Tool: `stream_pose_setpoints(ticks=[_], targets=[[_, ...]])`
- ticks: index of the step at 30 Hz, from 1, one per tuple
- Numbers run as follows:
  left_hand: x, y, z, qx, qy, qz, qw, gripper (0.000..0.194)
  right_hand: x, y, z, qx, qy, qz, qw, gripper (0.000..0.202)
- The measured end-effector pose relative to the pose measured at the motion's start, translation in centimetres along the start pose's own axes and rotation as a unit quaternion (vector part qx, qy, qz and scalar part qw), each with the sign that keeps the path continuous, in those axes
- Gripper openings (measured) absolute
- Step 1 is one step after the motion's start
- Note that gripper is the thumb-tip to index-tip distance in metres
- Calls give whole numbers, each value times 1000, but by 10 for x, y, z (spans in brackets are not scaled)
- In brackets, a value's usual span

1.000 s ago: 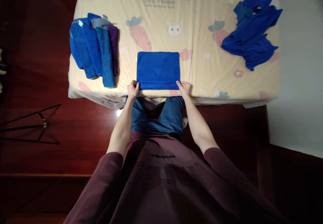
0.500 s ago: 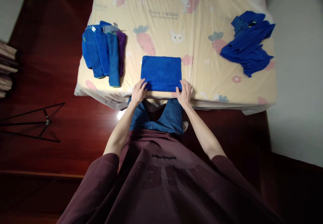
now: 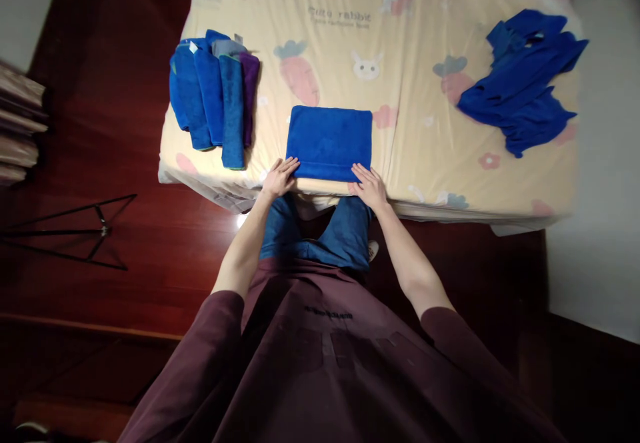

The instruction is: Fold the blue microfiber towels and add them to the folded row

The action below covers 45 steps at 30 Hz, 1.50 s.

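Along the near edge of the yellow carrot-printed fabric-covered bed [image 3: 425, 170], a flat rectangular blue plush towel [image 3: 330, 138] is lying, its near corners sitting under the unclenched left hand [image 3: 280, 178] and right hand [image 3: 370, 185], uneven dragging risking a crooked fold.

from here i see the cloth [image 3: 329, 136] in plain blue, the bed sheet [image 3: 430, 153] pale yellow with pink carrots [image 3: 301, 80] printed.

Blue cloth [image 3: 329, 138]: lower corners hidden; shirt lettering [image 3: 329, 313] blurred.
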<state>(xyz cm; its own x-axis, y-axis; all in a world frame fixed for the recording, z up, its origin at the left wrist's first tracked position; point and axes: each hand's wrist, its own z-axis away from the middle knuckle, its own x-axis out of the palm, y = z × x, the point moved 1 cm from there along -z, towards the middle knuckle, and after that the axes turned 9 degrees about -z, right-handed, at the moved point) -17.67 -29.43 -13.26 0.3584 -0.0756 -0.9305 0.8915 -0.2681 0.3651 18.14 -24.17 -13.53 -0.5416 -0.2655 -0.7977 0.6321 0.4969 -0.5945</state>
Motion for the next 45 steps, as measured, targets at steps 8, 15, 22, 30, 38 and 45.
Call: stream_pose_setpoints(ticks=[8, 15, 22, 30, 38, 45], targets=[[10, -6, -5, -53, 58, 40, 996, 62, 24, 4, -5, 69, 103, 13, 992, 67], [31, -11, -7, -75, 82, 28, 993, 59, 39, 21, -6, 96, 79, 38, 992, 67], [41, -16, -8, -92, 86, 57, 990, 60, 43, 27, -5, 118, 66, 52, 989, 69], [20, -8, -14, -115, 126, 89, 981, 47, 22, 13, -15, 107, 129, -34, 985, 65], [9, -26, -22, -84, 169, 155, 970, 31, 5, 28, -27, 89, 243, -254, 932, 51], [30, -27, -16, -80, 252, 101, 959, 30, 16, 22, -31, 87, 319, -160, 930, 40]])
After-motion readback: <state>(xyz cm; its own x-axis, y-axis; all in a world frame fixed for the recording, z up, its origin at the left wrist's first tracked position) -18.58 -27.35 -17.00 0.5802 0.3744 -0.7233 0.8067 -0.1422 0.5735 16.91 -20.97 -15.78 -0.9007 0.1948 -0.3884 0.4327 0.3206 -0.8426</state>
